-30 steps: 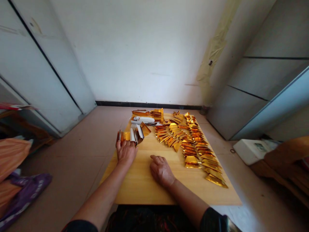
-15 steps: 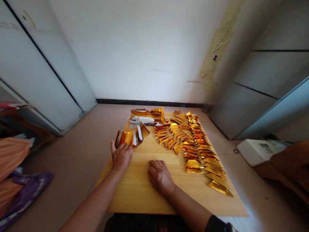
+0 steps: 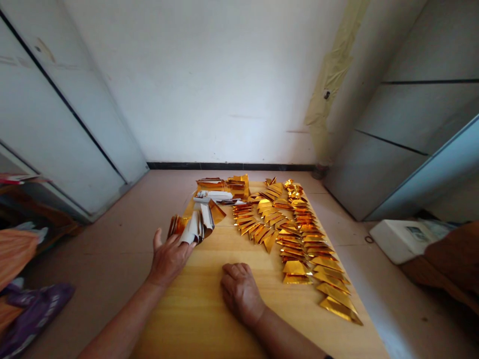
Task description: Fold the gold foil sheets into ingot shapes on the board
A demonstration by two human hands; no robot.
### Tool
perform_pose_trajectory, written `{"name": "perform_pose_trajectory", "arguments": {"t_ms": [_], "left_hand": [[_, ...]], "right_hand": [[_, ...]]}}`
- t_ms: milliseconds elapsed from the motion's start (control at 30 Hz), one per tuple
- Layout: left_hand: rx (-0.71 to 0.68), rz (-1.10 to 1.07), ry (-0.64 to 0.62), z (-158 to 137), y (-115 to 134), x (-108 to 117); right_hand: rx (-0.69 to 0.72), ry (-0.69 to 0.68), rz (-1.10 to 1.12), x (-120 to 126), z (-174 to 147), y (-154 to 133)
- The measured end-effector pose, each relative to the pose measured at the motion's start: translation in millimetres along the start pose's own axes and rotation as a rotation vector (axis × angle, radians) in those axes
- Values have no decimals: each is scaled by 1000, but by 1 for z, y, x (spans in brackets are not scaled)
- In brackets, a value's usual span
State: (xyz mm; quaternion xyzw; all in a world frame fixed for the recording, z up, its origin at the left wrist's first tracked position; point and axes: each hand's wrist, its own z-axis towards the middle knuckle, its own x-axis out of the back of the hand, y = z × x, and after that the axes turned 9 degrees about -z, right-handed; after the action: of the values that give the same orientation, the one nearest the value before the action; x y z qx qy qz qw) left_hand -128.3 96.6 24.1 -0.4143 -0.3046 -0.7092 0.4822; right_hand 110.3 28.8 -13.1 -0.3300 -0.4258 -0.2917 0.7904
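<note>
At the left of the wooden table, my left hand (image 3: 170, 259) reaches into a stack of foil paper sheets (image 3: 192, 227), gold on one side and white on the other. Its thumb stands apart from the outstretched fingers, whose tips are partly hidden by a curled white-sided sheet. My right hand (image 3: 241, 291) rests on the tabletop nearer the middle, fingers curled in and nothing showing from them. To its right lie rows of folded gold foil paper pieces (image 3: 295, 269), overlapping in curved and straight lines.
Further gold sheets (image 3: 237, 187) and a white bundle (image 3: 213, 195) lie at the table's (image 3: 194, 309) far left. Beyond are a white wall (image 3: 224, 75) and a grey cabinet (image 3: 404, 114). A white box (image 3: 396, 239) stands right, a purple bag (image 3: 41, 306) left.
My left hand has pushed its fingers among the sheets, and a white-sided sheet now bends over them. My right hand stays on the table. The view has tilted slightly.
</note>
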Motion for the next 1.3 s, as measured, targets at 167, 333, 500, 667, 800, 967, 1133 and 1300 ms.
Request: {"name": "perform_pose_trajectory", "arguments": {"t_ms": [167, 333, 500, 667, 800, 967, 1133, 1300], "left_hand": [[-50, -11, 65, -9, -2, 17], [-22, -101, 159, -14, 5, 48], [221, -616, 228, -12, 44, 78], [879, -1575, 188, 0, 94, 68], [996, -2009, 132, 5, 122, 41], [963, -2087, 10, -6, 132, 3], [834, -1541, -14, -14, 116, -27], [201, -796, 43, -18, 114, -29]], "right_hand": [[-15, 7, 20, -3, 0, 0], [-37, 13, 83, -3, -1, -1], [-170, 96, 460, 7, 3, 4], [-499, 140, 1093, 32, 17, 17], [-561, 195, 1327, 50, 23, 24], [-755, 28, 919, 45, 13, 32], [-625, -60, 366, 35, -4, 32], [-615, -124, 196, 36, -6, 23]]}}
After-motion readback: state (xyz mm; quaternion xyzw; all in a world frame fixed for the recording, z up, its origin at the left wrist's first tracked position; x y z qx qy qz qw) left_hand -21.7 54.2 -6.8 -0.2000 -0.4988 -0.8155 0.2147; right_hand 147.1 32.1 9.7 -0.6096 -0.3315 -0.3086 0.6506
